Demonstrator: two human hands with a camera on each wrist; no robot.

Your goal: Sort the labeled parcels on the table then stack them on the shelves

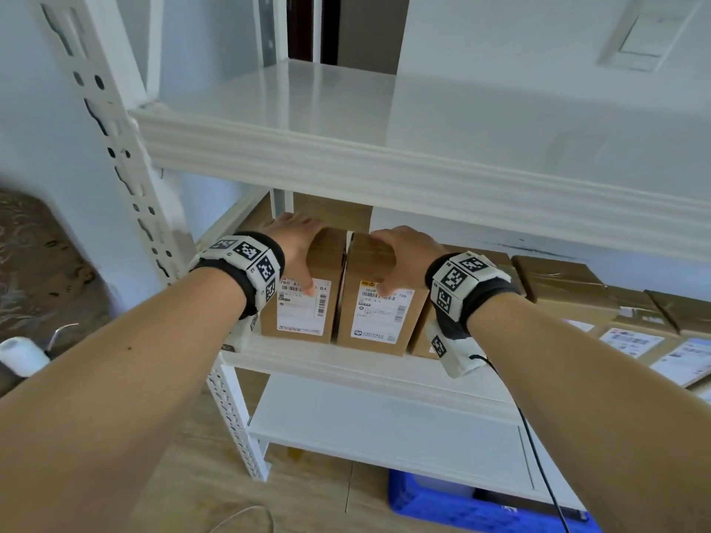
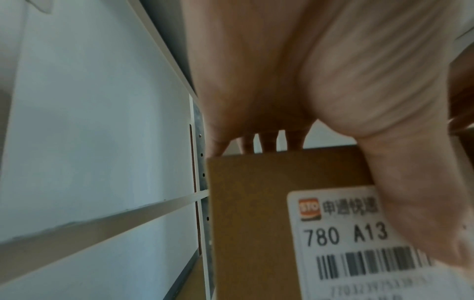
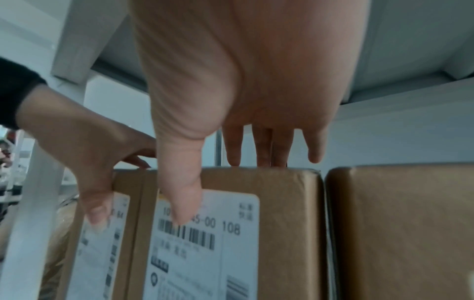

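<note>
Two upright brown parcels stand side by side on the middle shelf (image 1: 327,359). My left hand (image 1: 296,244) lies over the top front edge of the left parcel (image 1: 304,317), fingers on its top and thumb pressed on its label reading 780 A13 (image 2: 343,233). My right hand (image 1: 400,255) lies the same way on the right parcel (image 1: 381,325). In the right wrist view its fingers (image 3: 282,146) reach straight over the top of that parcel (image 3: 282,223) and the thumb presses the barcode label. The left hand (image 3: 84,146) shows beside it.
A third upright parcel (image 3: 397,223) stands just right of the pair. Flat parcels (image 1: 561,282) lie further right on the same shelf. The upper shelf (image 1: 346,167) hangs close above my hands. The frame post (image 1: 115,148) is at left. A blue crate (image 1: 461,509) sits on the floor.
</note>
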